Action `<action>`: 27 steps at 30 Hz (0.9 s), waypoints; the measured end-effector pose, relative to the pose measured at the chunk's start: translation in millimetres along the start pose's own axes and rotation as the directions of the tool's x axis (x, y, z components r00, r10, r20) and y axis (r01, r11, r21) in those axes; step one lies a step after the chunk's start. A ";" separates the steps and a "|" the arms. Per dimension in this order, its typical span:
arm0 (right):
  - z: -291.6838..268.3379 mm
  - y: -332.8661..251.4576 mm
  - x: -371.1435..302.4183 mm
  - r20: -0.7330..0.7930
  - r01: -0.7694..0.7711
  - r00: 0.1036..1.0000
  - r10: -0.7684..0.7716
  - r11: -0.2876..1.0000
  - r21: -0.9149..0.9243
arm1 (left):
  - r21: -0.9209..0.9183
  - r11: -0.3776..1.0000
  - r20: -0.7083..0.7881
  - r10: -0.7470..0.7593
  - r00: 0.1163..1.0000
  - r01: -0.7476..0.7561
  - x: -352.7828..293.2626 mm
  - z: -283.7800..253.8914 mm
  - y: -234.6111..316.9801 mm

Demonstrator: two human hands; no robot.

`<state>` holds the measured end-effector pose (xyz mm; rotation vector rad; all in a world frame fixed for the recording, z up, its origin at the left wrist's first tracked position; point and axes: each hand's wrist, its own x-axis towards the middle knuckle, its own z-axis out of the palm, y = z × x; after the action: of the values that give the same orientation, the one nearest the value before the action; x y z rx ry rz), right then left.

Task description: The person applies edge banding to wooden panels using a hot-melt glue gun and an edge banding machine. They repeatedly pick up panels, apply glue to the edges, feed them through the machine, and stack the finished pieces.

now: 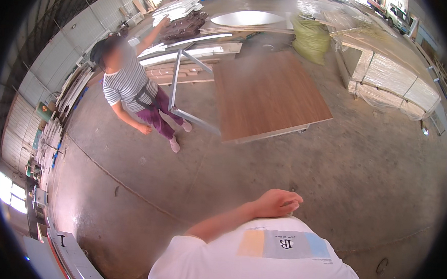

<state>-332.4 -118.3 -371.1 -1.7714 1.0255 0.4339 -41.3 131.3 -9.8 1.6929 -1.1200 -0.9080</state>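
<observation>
My left hand [279, 203] is in front of my white shirt, its forearm crossing from the left. Its fingers are curled together, and what they hold, if anything, is hidden. My right hand is not in view; only a sliver of skin shows at the lower edge. Ahead, apart from my hand, a brown wood-grain panel [275, 99] lies flat on top of a support that it mostly covers. A grey metal frame [174, 80] sticks out from its left side.
A person [131, 78] in a striped shirt stands left of the frame, one arm raised toward stacked boards [181, 18]. Behind the panel stands a green-yellow sack [311, 41]. A wrapped stack of sheets [385, 79] is at right. A crack line runs across the concrete floor [181, 182].
</observation>
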 end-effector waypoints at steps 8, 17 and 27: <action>64.6 49.5 -56.2 -0.009 0.094 0.995 -0.099 0.969 -0.230 | -0.124 0.992 0.056 -0.009 0.998 0.016 -85.9 22.3 -17.1; 86.4 54.6 -115.8 -0.075 -0.067 0.995 0.064 0.997 -0.035 | -0.138 0.990 0.090 0.016 0.996 -0.004 -134.8 33.6 -11.3; 92.9 48.1 -141.9 -0.095 -0.057 0.994 0.060 0.998 0.033 | -0.153 0.988 0.117 0.032 0.993 -0.014 -146.4 51.3 -9.3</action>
<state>-437.6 20.0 -341.8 -1.7523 1.1483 0.3705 -132.2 256.8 -21.3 1.5157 -1.1169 -1.0640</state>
